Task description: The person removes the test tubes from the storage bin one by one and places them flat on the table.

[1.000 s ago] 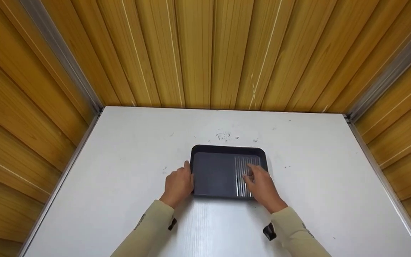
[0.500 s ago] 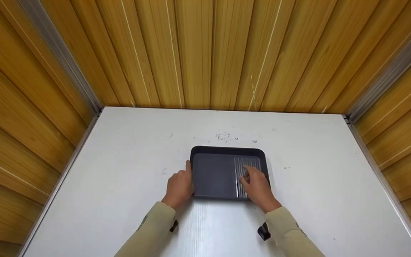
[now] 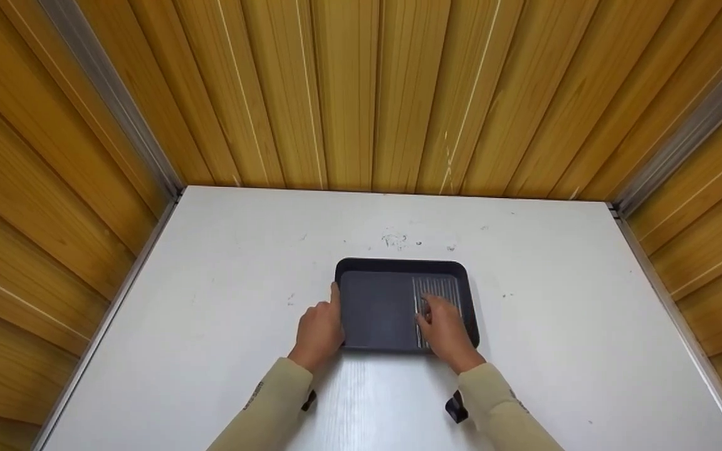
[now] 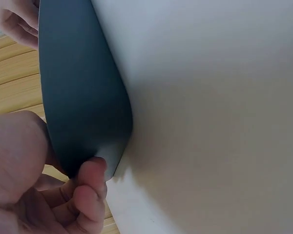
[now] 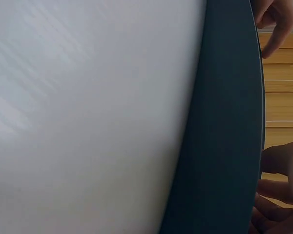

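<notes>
A dark grey rectangular tray (image 3: 375, 313) with rounded corners lies on the white table. Its right part shows a band of shiny parallel ribs (image 3: 441, 285). My left hand (image 3: 319, 329) grips the tray's left side, index finger pointing along the rim. In the left wrist view, that hand's curled fingers (image 4: 91, 180) hold the tray's near corner between them and the thumb. My right hand (image 3: 447, 327) reaches over the near right rim, thumb and index bent loosely over the ribs with a gap between their tips. In the right wrist view, the tray wall (image 5: 224, 117) partly hides its fingers.
The white table (image 3: 242, 263) carries small dark marks beyond the tray. Yellow wood-look panels (image 3: 348, 94) wall it in at the back and both sides, with grey metal posts (image 3: 107, 91) in the corners. A black wrist device (image 3: 456, 408) hangs under the right sleeve.
My right hand has slid left across the ribs, uncovering more of the tray's right wall. The left hand stays at the left side, and both sit slightly lower in the head view.
</notes>
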`<state>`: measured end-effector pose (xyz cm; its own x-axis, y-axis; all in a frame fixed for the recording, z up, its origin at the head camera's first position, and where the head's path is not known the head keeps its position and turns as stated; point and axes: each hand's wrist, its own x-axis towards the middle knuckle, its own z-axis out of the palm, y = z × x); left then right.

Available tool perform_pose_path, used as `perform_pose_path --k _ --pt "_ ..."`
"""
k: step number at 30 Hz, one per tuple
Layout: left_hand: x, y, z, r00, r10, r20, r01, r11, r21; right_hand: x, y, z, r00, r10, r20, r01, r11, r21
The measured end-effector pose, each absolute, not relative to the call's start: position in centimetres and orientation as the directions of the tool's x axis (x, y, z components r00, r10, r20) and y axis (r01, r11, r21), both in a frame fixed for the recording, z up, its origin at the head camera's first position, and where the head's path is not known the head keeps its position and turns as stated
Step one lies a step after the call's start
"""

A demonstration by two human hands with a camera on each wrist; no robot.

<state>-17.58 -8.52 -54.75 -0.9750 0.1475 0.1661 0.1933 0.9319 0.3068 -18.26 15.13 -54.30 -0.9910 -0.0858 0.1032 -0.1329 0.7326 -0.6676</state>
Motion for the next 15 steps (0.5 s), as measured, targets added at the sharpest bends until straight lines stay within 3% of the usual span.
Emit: perform_pose_path --k 15 --pt "-17.7 -8.6 -54.4 -0.976 0.126 0.176 0.17 0.95 0.263 -18.2 13.8 -54.7 -0.988 -0.105 0.112 -0.153 0.74 -0.655"
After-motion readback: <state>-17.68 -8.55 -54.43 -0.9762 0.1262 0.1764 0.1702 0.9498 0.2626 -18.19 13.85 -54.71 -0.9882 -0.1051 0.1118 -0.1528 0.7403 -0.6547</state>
